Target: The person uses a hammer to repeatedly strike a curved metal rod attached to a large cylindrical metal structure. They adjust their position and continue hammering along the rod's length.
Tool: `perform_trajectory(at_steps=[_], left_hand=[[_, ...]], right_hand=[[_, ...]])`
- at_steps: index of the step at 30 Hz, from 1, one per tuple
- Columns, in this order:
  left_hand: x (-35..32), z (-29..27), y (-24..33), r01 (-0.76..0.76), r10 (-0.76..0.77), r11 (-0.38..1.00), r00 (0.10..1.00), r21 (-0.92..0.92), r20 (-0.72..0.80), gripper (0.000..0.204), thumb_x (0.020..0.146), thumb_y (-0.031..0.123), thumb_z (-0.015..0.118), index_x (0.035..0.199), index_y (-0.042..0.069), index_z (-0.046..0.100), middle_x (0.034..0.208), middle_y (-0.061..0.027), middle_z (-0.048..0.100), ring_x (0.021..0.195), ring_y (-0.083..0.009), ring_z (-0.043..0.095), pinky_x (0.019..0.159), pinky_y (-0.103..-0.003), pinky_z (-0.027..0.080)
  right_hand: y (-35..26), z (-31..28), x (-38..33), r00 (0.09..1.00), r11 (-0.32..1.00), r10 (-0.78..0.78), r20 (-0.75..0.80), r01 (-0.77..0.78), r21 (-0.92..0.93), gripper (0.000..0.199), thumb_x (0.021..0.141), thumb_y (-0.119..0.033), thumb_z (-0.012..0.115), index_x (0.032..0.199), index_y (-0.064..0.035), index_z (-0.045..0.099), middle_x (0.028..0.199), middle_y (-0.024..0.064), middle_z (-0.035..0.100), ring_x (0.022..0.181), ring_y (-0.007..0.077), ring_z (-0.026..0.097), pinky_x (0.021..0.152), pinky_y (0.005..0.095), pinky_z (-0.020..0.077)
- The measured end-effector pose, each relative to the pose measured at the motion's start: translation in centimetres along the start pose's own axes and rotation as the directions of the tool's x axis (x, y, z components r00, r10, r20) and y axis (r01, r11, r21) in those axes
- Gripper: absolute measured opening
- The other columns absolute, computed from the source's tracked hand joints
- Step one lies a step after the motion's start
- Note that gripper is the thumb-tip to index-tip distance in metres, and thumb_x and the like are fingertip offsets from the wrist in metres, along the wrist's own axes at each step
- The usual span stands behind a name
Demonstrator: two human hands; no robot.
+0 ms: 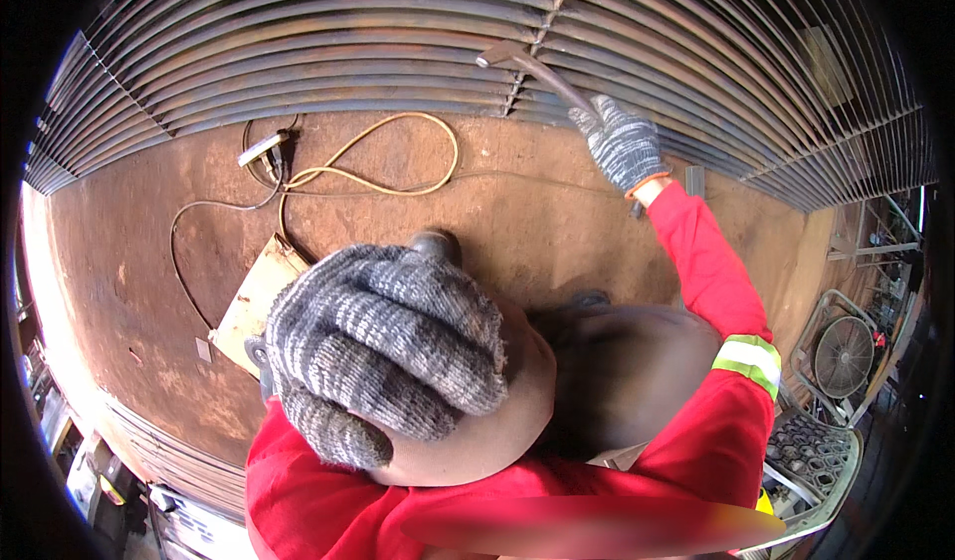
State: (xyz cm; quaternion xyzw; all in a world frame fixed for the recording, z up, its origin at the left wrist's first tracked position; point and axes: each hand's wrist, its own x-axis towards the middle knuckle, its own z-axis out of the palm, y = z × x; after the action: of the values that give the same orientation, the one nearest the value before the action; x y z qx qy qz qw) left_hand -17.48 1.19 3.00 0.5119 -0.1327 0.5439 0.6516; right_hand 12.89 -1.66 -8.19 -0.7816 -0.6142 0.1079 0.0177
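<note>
My right hand, in a grey knit glove with a red sleeve behind it, is stretched forward and grips the shaft of a chipping hammer. The hammer's head rests against the ribbed steel grating of curved dark bars. My left hand, gloved the same way, is very close to the camera. Its fingers are curled down over a dark round handle that pokes out above them. Under this hand lies a flat tan board. A blurred patch hides the area between my arms.
The rusty brown steel plate carries a looped yellow cable, a thin black cable and a clamp. A round fan and a grey crate stand at the lower right. More ribbed steel runs along the lower left edge.
</note>
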Motion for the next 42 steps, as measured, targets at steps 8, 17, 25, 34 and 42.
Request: perform_trajectory(at_steps=[8, 17, 25, 34, 42], left_hand=[[-0.2, -0.4, 0.1, 0.01, -0.01, 1.0, 1.0, -0.002, 0.019, 0.034, 0.089, 0.03, 0.056, 0.08, 0.0, 0.069, 0.084, -0.024, 0.069, 0.068, -0.035, 0.067, 0.067, -0.043, 0.054], [-0.4, -0.5, 0.5, 0.006, -0.007, 1.0, 0.999, 0.009, 0.032, 0.034, 0.09, 0.031, 0.056, 0.08, 0.0, 0.069, 0.084, -0.0236, 0.069, 0.068, -0.035, 0.066, 0.067, -0.043, 0.054], [-0.2, -0.4, 0.2, 0.02, -0.02, 1.0, 0.999, 0.011, 0.041, 0.035, 0.09, 0.031, 0.056, 0.081, 0.0, 0.069, 0.084, -0.0233, 0.069, 0.067, -0.0349, 0.066, 0.067, -0.043, 0.054], [0.1, -0.5, 0.2, 0.011, -0.012, 1.0, 0.998, 0.014, 0.069, 0.035, 0.09, 0.032, 0.056, 0.081, 0.0, 0.069, 0.084, -0.023, 0.069, 0.067, -0.0349, 0.066, 0.067, -0.043, 0.054], [-0.6, -0.3, 0.8, 0.019, -0.02, 1.0, 0.998, 0.019, 0.055, 0.035, 0.09, 0.032, 0.056, 0.081, 0.001, 0.069, 0.084, -0.0226, 0.069, 0.066, -0.0348, 0.066, 0.066, -0.043, 0.054]], right_hand=[[0.1, 0.5, -2.1, 0.862, 0.88, -0.453, -0.227, 0.473, 0.037, 0.035, 0.091, -0.037, 0.063, 0.109, -0.0078, 0.063, 0.08, 0.0224, 0.066, 0.078, 0.0385, 0.066, 0.067, 0.0457, 0.052], [0.6, 0.3, -2.3, 0.88, 0.91, -0.406, -0.246, 0.414, -0.024, 0.04, 0.088, -0.044, 0.064, 0.1, -0.0052, 0.065, 0.058, 0.0164, 0.061, 0.054, 0.0336, 0.062, 0.05, 0.045, 0.0479], [-0.5, -2.6, 0.5, 0.996, 0.99, -0.044, -0.074, 0.033, -0.135, 0.04, 0.09, -0.046, 0.061, 0.095, -0.0072, 0.064, 0.069, 0.0191, 0.064, 0.061, 0.0342, 0.064, 0.055, 0.044, 0.0497], [-1.2, -1.7, 0.2, 0.99, 0.986, 0.124, -0.071, -0.115, 0.119, 0.043, 0.09, -0.045, 0.062, 0.104, -0.0042, 0.064, 0.076, 0.0224, 0.065, 0.072, 0.0391, 0.065, 0.064, 0.0456, 0.0508], [0.0, -1.2, -1.6, 0.882, 0.903, -0.424, -0.205, 0.429, -0.018, 0.043, 0.092, -0.044, 0.058, 0.102, -0.0027, 0.065, 0.083, 0.0209, 0.066, 0.077, 0.0382, 0.065, 0.069, 0.0425, 0.0516]])
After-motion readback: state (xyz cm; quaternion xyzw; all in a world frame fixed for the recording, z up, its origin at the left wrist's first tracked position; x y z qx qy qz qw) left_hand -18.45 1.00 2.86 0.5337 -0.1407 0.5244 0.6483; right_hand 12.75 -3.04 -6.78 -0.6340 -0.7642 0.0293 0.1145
